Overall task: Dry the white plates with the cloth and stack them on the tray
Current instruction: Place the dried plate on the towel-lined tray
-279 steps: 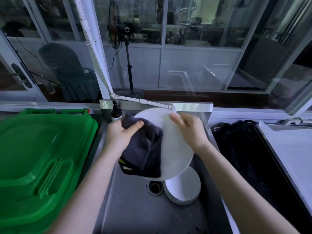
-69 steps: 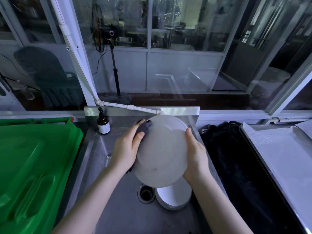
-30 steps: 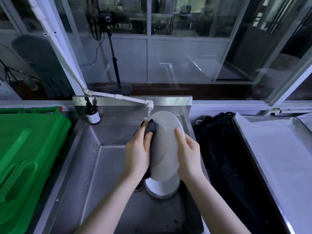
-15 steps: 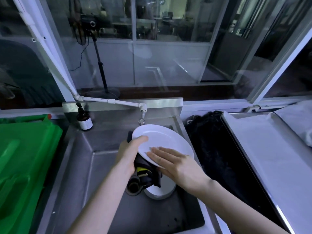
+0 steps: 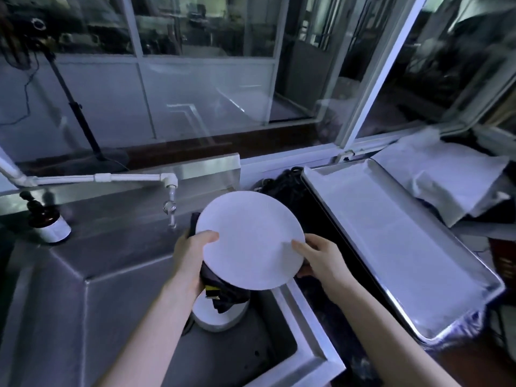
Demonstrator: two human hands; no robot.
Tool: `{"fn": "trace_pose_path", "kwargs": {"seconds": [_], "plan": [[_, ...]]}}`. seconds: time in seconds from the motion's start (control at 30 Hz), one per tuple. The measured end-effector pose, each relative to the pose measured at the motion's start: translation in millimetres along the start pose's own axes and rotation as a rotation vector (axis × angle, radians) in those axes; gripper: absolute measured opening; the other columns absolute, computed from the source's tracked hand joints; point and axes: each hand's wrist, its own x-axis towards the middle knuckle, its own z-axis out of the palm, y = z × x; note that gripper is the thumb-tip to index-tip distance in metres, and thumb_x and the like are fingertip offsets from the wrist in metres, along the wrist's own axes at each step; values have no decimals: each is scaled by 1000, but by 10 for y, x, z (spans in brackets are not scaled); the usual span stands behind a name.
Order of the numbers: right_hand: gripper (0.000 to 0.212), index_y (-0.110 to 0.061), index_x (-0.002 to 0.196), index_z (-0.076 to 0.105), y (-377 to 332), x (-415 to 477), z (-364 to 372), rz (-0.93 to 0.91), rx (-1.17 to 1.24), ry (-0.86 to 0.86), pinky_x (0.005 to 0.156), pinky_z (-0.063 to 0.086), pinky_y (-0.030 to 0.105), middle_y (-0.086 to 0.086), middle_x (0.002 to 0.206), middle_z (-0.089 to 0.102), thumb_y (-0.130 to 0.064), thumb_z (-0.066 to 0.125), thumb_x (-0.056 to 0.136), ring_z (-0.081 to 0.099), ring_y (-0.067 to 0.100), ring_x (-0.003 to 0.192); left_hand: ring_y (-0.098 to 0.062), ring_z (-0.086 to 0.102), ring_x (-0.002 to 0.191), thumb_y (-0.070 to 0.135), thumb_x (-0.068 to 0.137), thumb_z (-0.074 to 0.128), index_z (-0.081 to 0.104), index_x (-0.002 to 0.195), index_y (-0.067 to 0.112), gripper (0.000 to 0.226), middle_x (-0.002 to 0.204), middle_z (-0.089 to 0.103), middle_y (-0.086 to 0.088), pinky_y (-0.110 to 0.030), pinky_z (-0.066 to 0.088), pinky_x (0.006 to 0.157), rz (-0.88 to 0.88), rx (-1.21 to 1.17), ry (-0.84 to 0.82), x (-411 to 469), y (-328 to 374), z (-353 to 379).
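A steel sink [image 5: 106, 275] filled the left and middle of the view, and a long metal tray [image 5: 391, 233] lay to its right with a dark strip of bench between them. One white plate [image 5: 248, 241] was held in the air, nearly flat, over the sink's right edge, its right rim reaching across the dark strip but short of the tray. Below it, at the bottom of the sink by the right wall, sat a stack of plates [image 5: 223, 321]. A dark cloth [image 5: 229, 296] hung bunched under the held plate's left side, draping onto the stack. The left hand [image 5: 192, 255] gripped the plate's left rim, thumb on top, with the cloth beneath; its fingers were hidden. The right hand [image 5: 321, 258] pinched the right rim, thumb on the upper face and fingers curled underneath. A tap [image 5: 170, 202] hung at the sink's rear edge, and a brown bottle [image 5: 49, 222] stood at the rear left corner.
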Motion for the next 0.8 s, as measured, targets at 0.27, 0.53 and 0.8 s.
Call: {"fn": "trace_pose_path", "kwargs": {"seconds": [0.27, 0.53, 0.8], "plan": [[16, -10, 86, 77, 206, 383, -852, 164, 409, 46, 55, 56, 29, 9, 84, 75, -10, 64, 95, 71, 22, 67, -34, 69, 88, 16, 78, 71, 67, 102, 18, 25, 99, 74, -9, -37, 56, 67, 8, 83, -121, 186, -166, 1003], [12, -7, 97, 73, 542, 1203, -2197, 212, 459, 198, 56, 53, 27, 11, 92, 71, -9, 61, 95, 64, 25, 75, -17, 68, 95, 24, 78, 79, 66, 115, 23, 39, 107, 72, 4, -32, 52, 76, 117, 105, -101, 706, -529, 2421], [15, -9, 109, 66, 890, 2140, -3001, 344, 607, 340, 53, 52, 23, 6, 86, 66, -6, 60, 96, 60, 18, 70, -20, 67, 94, 16, 84, 73, 65, 99, 19, 18, 98, 71, -3, -30, 52, 74, 221, 308, -132, 1210, -847, 3748]]}}
